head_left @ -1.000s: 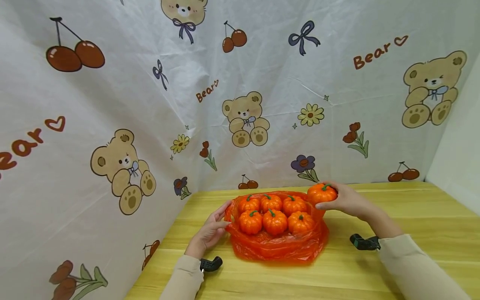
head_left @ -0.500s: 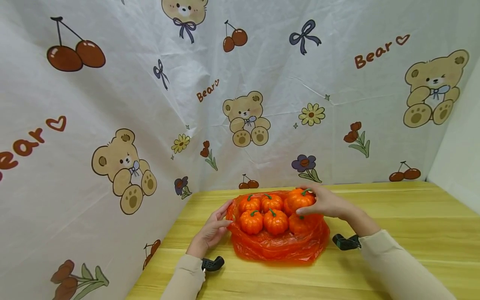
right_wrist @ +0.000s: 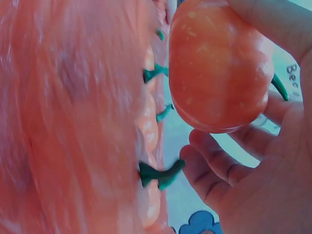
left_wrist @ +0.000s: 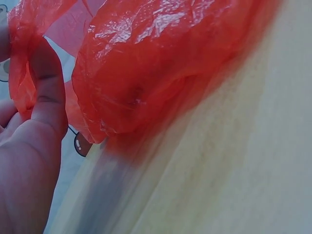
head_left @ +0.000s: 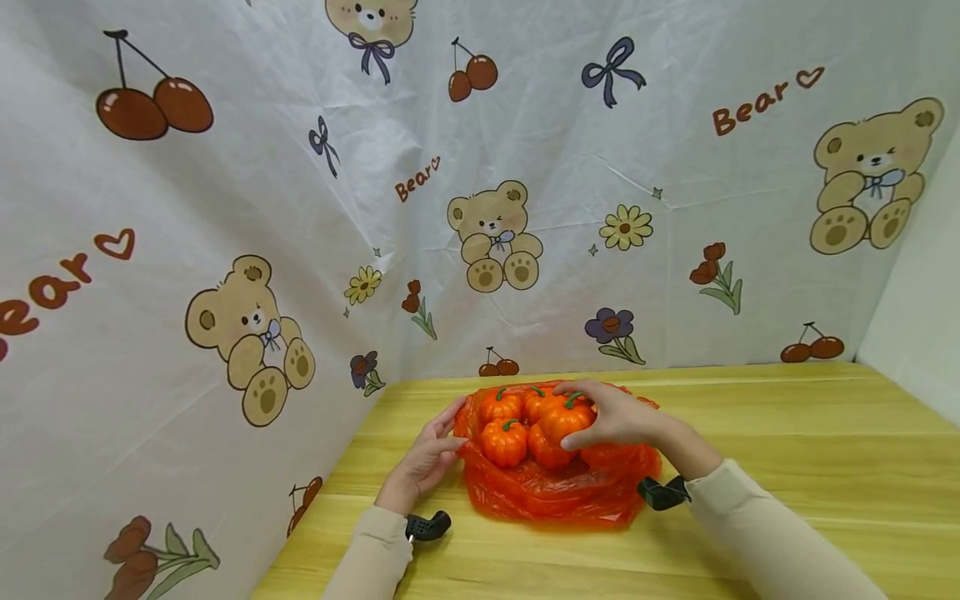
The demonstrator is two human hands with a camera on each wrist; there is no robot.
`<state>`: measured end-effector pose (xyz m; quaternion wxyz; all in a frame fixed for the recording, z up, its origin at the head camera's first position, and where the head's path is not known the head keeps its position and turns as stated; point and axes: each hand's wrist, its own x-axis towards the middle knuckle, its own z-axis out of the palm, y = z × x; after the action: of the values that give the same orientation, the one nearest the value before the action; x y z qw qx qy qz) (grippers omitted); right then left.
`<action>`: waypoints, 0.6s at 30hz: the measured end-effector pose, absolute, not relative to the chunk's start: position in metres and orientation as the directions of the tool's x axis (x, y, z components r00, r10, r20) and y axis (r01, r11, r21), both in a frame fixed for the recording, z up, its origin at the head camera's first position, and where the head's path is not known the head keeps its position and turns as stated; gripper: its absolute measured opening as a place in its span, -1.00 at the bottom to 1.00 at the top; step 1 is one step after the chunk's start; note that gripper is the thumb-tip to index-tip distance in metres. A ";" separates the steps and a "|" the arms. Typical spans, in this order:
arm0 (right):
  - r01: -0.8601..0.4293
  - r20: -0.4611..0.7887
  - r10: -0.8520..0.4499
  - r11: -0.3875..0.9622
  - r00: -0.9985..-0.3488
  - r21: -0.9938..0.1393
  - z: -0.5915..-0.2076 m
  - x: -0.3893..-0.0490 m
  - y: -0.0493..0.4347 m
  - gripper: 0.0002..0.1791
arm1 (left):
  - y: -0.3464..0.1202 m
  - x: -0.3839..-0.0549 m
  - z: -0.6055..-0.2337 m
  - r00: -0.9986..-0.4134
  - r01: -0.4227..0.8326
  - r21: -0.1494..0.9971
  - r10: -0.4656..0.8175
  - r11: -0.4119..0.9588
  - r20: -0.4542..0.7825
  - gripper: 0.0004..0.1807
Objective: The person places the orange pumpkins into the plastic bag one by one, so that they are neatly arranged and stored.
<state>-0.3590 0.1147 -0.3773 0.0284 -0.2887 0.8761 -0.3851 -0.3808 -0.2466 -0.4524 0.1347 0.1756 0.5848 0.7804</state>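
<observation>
A red plastic bag (head_left: 551, 502) lies spread on the table with its mouth open. Several small orange pumpkins (head_left: 504, 443) with green stems sit inside it. My left hand (head_left: 422, 463) pinches the left rim of the bag; in the left wrist view, thumb and fingers have the thin film (left_wrist: 146, 73) between them. Above the pumpkins in the bag, my right hand (head_left: 621, 417) holds another pumpkin (right_wrist: 219, 68) between thumb and fingers. That pumpkin and hand hide part of the ones beneath and to the right.
The bag stands on a light wooden table (head_left: 787, 442). Behind and to the left hangs a white cloth (head_left: 562, 275) printed with bears, cherries and flowers. A black wrist device (head_left: 429, 527) sits by the left cuff, another (head_left: 663, 493) by the right.
My right hand has carried the pumpkin leftward, from the bag's right edge to over its middle. My left hand keeps its hold on the rim.
</observation>
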 end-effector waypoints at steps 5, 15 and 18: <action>-0.518 0.166 -0.564 0.548 -0.809 -0.657 -0.380 -0.358 0.104 -0.14 | -0.245 -0.379 -0.451 -0.904 0.001 0.959 0.411 -0.283 0.122 -0.02; -0.585 0.106 -0.669 0.549 -0.736 -0.597 -0.385 -0.349 0.097 -0.24 | -0.244 -0.378 -0.450 -0.904 0.005 0.958 0.408 -0.285 0.126 -0.04; -0.597 0.106 -0.680 0.545 -0.725 -0.589 -0.384 -0.346 0.095 -0.26 | -0.244 -0.378 -0.450 -0.909 0.006 0.959 0.398 -0.284 0.123 -0.05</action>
<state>-0.3456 0.0953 -0.3843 0.0675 -0.3645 0.8763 -0.3078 -0.3785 -0.2440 -0.4503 0.1253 0.1724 0.5853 0.7823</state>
